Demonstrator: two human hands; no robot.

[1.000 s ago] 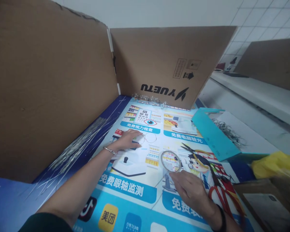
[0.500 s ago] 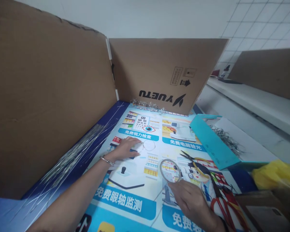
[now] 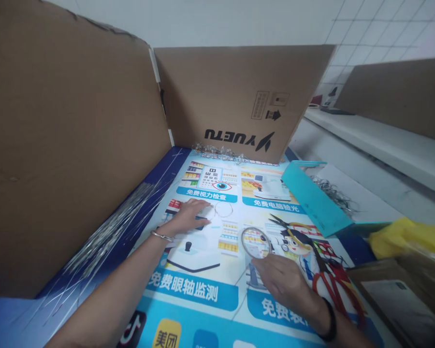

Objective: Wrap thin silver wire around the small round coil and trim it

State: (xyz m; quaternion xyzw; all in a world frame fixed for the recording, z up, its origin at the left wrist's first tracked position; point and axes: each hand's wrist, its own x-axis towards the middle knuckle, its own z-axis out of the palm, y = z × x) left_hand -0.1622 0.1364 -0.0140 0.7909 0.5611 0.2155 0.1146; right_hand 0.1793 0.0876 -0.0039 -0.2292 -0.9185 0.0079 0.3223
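On the printed poster point(image 3: 232, 266), my left hand point(image 3: 190, 216) lies with thumb and fingers apart. Beside its fingertips is a thin wire loop point(image 3: 224, 210), and part of the wire runs between thumb and fingers. My right hand point(image 3: 286, 280) is closed, its fingertips pinching the lower edge of a round silvery ring point(image 3: 256, 243), tilted up off the poster. Close to that hand lies a pair of scissors with red handles point(image 3: 335, 285), dark blades pointing away.
Cardboard panels point(image 3: 76, 145) stand at left and back. Many loose wires point(image 3: 112, 227) lie along the left panel. At right are a teal box point(image 3: 315, 198) holding tangled wire pieces point(image 3: 331, 191), a yellow bag point(image 3: 409, 241) and a brown package point(image 3: 395, 295). Clear scraps point(image 3: 217, 151) line the back.
The view has tilted down a little, so the scene sits higher in the picture. Both hands keep nearly the same places on the poster, and the ring remains in my right hand.
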